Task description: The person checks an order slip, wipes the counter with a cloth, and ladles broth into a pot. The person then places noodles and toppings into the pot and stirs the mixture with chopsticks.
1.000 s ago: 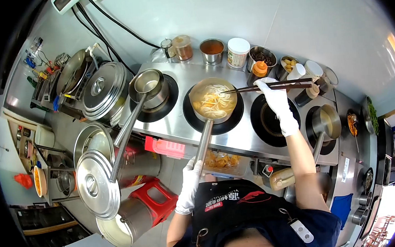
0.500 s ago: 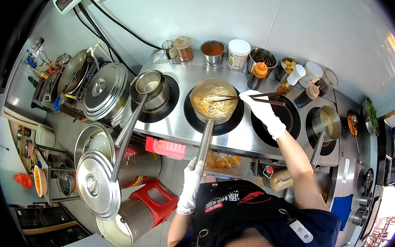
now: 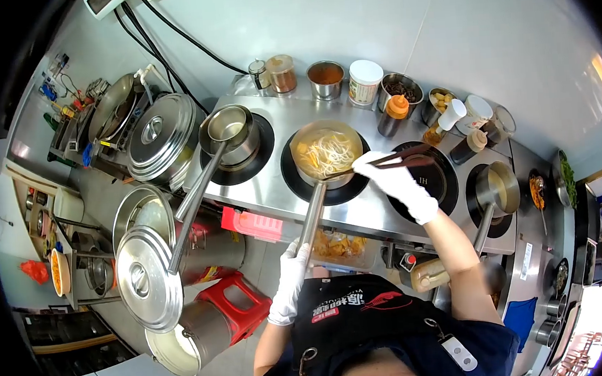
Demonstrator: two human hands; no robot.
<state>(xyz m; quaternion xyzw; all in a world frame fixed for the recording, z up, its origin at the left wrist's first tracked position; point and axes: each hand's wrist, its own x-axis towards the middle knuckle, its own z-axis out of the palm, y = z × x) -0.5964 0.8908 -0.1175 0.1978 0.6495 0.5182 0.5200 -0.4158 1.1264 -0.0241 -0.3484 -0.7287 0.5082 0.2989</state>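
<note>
My gloved left hand [image 3: 289, 282] is closed around the long metal handle of a saucepan [image 3: 312, 218]. The pan sits on a black burner in the middle of the steel stove, and pale noodles [image 3: 332, 151] lie in yellowish broth inside it. Dark chopsticks [image 3: 410, 162] are gripped in my gloved right hand [image 3: 388, 177], just right of the pan. Their tips are at the pan's near rim, beside the handle joint. Part of the chopsticks is hidden behind the glove.
Another saucepan [image 3: 504, 186] stands on the right burner, and nested pots [image 3: 227, 127] stand on the left one. Sauce bottles [image 3: 394, 113], tubs and a white jar [image 3: 365, 81] line the wall. Lidded pots [image 3: 160, 131] and a red stool [image 3: 235, 302] are to my left.
My right hand has moved down and slightly toward me. The chopstick tips have left the noodles for the near rim, and the noodles now sit lower in the broth. The left hand keeps its hold.
</note>
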